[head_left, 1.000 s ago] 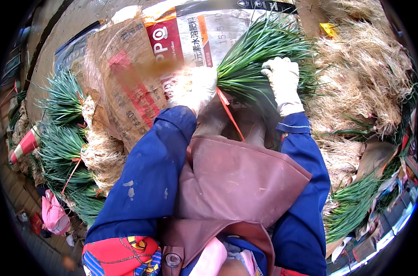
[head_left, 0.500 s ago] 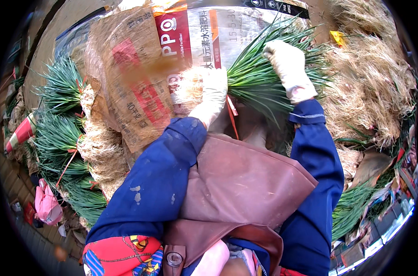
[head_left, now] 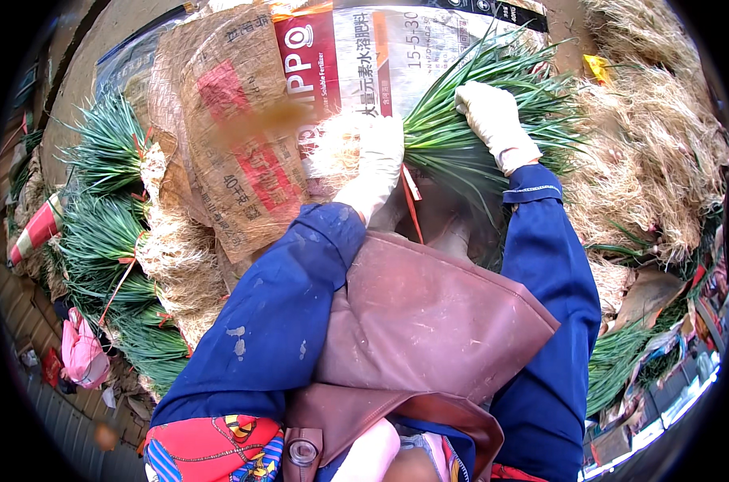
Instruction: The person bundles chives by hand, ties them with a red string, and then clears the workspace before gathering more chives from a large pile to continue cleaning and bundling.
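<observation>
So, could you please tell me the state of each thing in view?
Green bunch, held, fanned out rightward
Left hand, gloved, closed around the bunch
Right hand, gloved, curled, grip unclear
Red ribbon, hanging down
Bunches at left, tied, lying in a row
Brown sack, spread flat
Apron, worn, creased
Roots at right, heaped

Passage: flat sacks point(head_left: 345, 60) are lying beyond the fingers of the left hand point(head_left: 378, 161), leaving room above. Obstacles: a green bunch point(head_left: 437, 124) is filling the gap toward the fingers of the right hand point(head_left: 493, 120); a root heap point(head_left: 645, 145) is standing to their right.
</observation>
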